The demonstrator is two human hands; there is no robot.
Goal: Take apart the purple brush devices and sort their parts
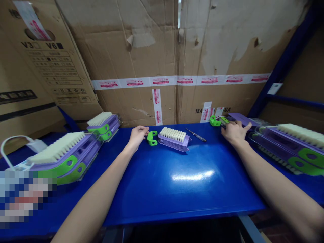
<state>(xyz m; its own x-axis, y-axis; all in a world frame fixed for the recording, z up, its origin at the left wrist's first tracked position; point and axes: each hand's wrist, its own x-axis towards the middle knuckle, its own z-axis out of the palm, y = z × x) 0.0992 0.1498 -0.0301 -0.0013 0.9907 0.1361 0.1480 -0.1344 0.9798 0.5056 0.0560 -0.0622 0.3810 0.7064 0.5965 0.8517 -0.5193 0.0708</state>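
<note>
My left hand (138, 137) is over the blue table with its fingers pinched together. Their tips are right beside a green plastic end piece (152, 138), and what they hold, if anything, is too small to name. To the right of that piece lies a purple plastic block with cream bristles on top (174, 137). A thin screwdriver (197, 135) rests behind and right of the block. At the back right, my right hand (235, 132) reaches in with one finger stretched out and the others bent down beside a second green end piece (215, 120) and small dark parts. Its fingertips are partly hidden.
More purple-and-green bristled units stand at the left (60, 155), back left (103, 126) and right (291, 145). A white cable (10, 138) loops at the far left. Cardboard (139, 50) walls the back, and a blue metal post (280, 60) rises at right.
</note>
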